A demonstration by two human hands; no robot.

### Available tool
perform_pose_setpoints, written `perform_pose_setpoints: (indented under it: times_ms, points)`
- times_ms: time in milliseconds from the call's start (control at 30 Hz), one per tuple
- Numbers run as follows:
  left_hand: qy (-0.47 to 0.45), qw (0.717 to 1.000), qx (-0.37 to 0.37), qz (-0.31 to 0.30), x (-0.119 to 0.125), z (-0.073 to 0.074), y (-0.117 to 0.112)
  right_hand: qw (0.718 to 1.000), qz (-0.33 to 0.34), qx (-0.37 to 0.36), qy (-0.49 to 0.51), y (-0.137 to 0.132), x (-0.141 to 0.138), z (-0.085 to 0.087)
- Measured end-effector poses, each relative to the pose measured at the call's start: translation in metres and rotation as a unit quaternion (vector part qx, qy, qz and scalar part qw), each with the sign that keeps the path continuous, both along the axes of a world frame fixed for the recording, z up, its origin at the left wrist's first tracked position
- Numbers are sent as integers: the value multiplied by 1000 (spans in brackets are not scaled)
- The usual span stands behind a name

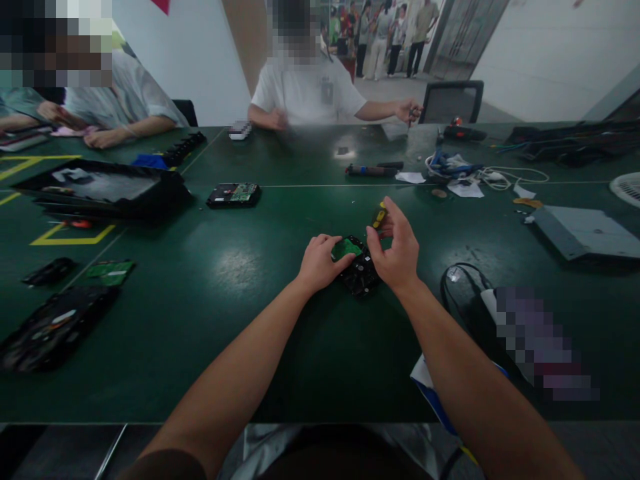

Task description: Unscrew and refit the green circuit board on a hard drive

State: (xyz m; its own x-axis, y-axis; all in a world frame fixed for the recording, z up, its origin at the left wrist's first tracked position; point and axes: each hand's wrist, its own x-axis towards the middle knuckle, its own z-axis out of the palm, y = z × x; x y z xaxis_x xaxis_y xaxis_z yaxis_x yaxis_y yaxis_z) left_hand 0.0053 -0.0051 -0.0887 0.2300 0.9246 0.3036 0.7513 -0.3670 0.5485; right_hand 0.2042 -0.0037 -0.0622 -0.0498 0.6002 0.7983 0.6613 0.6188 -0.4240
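A black hard drive with a green circuit board on its upper side lies on the green table in front of me. Resting on its left side, my left hand grips the drive's edge, with the thumb across the lower part of the board. My right hand is at the drive's right side, fingers closed around a screwdriver with a yellow and black handle. The handle points up. The shaft and tip are too small and dark to make out against the drive.
Another drive with a circuit board lies ahead to the left. Left are a black plastic casing, a loose green board and black parts. Right are a grey metal box and cables. A person in white sits opposite.
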Motion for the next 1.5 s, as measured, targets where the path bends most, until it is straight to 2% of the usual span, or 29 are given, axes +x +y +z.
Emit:
perform_pose_setpoints:
  times_ms: [167,967,1500]
  points:
    - [3,1000,-1,2,0,0,1,1000,-26,-8,-2,-2,-1,3]
    - [4,1000,3,5,0,-4,2,1000,-17,5,22,2,1,-6]
    - [5,1000,4,5,1,-1,1,1000,-13,1,8,1,1,-3]
